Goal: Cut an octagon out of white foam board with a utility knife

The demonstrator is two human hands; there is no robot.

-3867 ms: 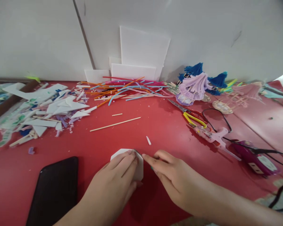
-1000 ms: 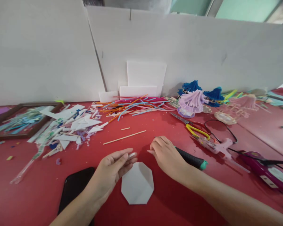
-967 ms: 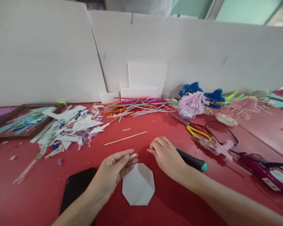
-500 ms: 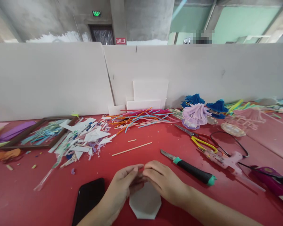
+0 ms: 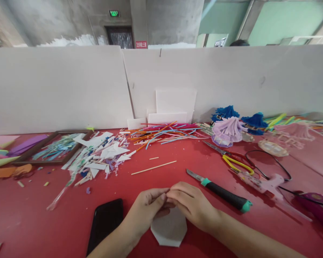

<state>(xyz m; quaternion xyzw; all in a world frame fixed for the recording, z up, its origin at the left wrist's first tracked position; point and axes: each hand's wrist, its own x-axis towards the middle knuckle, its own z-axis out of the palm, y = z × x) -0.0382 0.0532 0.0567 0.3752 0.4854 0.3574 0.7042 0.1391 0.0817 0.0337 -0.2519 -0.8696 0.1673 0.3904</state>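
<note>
Head: panel (image 5: 169,230) beneath hands (image 5: 144,209) (image 5: 195,205), edge exposed

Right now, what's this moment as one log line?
left hand: touches right hand; anything held: cannot tell; white board: partly hidden by hands; knife: right of hands; phone: left of board

Your left hand (image 5: 146,206) and right hand (image 5: 192,204) meet near you, in the middle, over the far end of the board piece (image 5: 169,230). On the table (image 5: 56,229), the phone (image 5: 106,222) lies just left of your left hand. The knife (image 5: 223,193) is to the right, with the glue gun (image 5: 266,184) right of it and the scissors (image 5: 224,153) behind. Past your hands lies a long stick (image 5: 154,167), then a short stick (image 5: 154,158). Far left, scraps (image 5: 104,152) lie beside a frame (image 5: 48,162). Far in the middle, thin rods (image 5: 167,134) lie before the standing sheets (image 5: 176,100).
</note>
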